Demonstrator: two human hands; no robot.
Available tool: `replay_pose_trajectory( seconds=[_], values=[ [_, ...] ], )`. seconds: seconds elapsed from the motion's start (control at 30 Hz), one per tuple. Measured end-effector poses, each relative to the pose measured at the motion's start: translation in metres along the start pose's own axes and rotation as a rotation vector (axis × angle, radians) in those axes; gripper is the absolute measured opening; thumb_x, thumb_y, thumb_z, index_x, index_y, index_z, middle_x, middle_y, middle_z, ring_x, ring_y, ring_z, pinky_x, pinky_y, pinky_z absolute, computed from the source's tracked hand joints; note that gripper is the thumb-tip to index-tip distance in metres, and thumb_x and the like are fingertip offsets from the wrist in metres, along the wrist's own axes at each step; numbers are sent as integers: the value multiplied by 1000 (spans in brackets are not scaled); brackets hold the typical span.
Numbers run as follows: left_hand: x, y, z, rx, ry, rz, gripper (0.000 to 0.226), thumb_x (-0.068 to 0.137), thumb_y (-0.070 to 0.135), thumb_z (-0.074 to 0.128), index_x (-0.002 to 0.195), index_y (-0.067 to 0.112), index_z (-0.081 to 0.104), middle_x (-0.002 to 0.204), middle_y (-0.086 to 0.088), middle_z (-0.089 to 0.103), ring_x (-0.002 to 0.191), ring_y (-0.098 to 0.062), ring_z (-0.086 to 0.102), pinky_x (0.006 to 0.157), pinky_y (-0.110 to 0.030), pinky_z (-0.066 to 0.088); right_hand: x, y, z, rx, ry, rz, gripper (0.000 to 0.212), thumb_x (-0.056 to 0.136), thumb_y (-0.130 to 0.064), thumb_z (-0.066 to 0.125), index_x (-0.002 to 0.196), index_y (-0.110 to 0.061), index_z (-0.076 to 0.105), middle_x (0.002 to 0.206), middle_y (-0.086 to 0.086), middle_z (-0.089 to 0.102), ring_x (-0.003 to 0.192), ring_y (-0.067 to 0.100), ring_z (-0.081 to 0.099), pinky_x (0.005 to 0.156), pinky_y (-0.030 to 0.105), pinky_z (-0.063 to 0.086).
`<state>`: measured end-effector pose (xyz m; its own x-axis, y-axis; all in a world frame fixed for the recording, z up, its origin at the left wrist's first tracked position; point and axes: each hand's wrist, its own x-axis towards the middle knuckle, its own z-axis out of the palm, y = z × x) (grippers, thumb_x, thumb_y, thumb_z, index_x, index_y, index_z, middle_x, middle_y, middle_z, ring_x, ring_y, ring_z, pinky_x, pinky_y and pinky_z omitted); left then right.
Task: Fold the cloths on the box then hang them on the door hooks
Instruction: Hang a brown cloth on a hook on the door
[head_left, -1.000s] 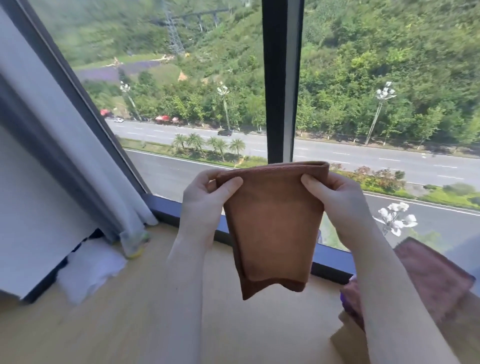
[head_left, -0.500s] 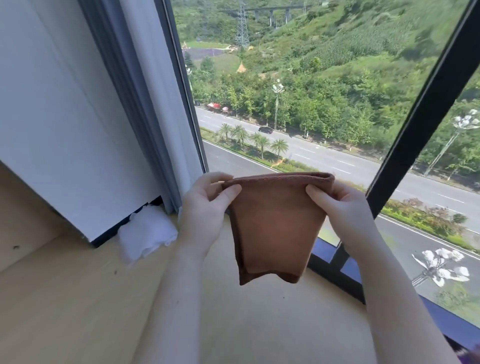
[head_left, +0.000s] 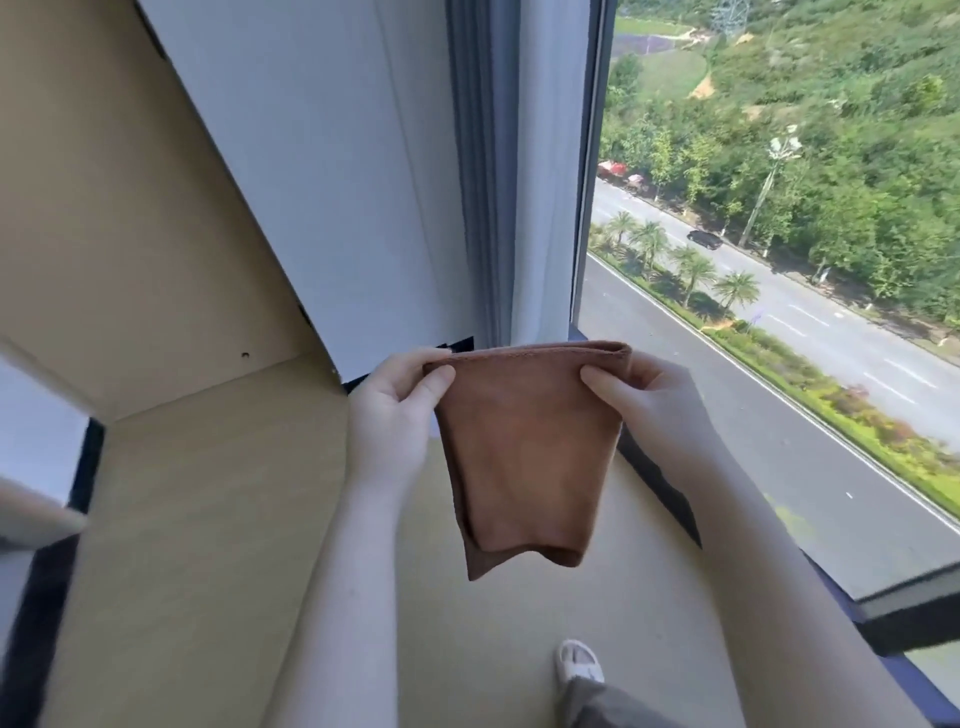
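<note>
Since half a second ago our view has swung left: the window now fills only the right side, and the pale wooden wall panel (head_left: 130, 218) and grey curtain (head_left: 493, 171) take the middle. Our grip is unchanged. We hold the folded rust-brown cloth (head_left: 524, 452) in the air over the light wooden floor (head_left: 208, 545), left hand (head_left: 392, 415) and right hand (head_left: 660, 410) each pinching a top corner, the cloth hanging between them.
</note>
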<state>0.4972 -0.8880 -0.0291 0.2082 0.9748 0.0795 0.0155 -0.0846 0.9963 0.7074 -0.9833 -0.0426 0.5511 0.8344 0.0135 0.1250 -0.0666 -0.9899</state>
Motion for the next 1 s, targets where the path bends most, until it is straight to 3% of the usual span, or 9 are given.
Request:
replay_pose_trajectory(
  seconds=[0.2,0.37,0.43,0.5,0.57,0.63,0.73,0.83,1.0],
  values=[
    [46,10,-12,93,206,15,13,93,8,71,96,20,74,93,10,78,94,-4,71,81,-16,53,87,-14,33,-18,-274,-47,16,95,-16,70,94,-28,80,92,-13,80,89,3,74,82,25,56],
    [71,17,-17,158,348,15,15,95,8,68,96,22,72,93,13,77,98,-1,70,82,-13,49,139,-24,54,-48,-432,-71,13,96,-24,67,95,-30,78,89,-13,77,77,-5,67,54,14,47],
    [77,17,-21,172,393,17,15,96,9,67,96,23,72,93,15,77,98,2,69,82,-12,48,153,-28,65,-37,-468,-96,13,97,-24,67,95,-32,77,90,-17,77,81,-9,67,60,13,49],
    [82,16,-26,183,442,6,15,96,10,67,97,25,72,94,18,76,98,6,68,80,-10,47,164,-29,80,-35,-484,-112,10,96,-27,68,95,-29,78,94,-12,78,92,3,71,79,29,58],
    [87,12,-32,179,484,-13,15,97,12,67,97,26,72,94,21,76,97,10,66,80,-9,46,173,-29,95,-40,-504,-104,13,97,-31,67,96,-22,77,97,-3,78,97,15,71,91,42,56],
    [93,5,-41,174,524,-38,16,97,13,67,98,28,72,96,21,75,97,11,66,85,-15,48,182,-27,113,-24,-517,-86,17,97,-33,68,93,-19,77,96,-1,78,93,15,71,89,39,56],
    [102,-6,-58,169,568,-71,15,97,14,66,100,28,72,99,19,76,101,7,67,96,-29,52,192,-23,142,-4,-561,-67,18,97,-31,69,83,-21,76,84,-9,76,77,1,65,73,21,51],
    [115,-13,-79,147,595,-81,17,97,11,65,100,26,73,100,17,76,104,4,67,99,-30,52,204,-16,173,-31,-592,-46,25,94,-30,71,95,-5,73,96,11,74,82,15,67,80,34,53],
    [155,-14,-129,162,542,-55,20,98,13,64,99,30,76,99,16,76,102,-1,68,96,-27,52,223,-28,235,-23,-593,-46,9,95,-26,71,94,-21,79,94,-3,79,94,8,72,92,35,55]
  ],
)
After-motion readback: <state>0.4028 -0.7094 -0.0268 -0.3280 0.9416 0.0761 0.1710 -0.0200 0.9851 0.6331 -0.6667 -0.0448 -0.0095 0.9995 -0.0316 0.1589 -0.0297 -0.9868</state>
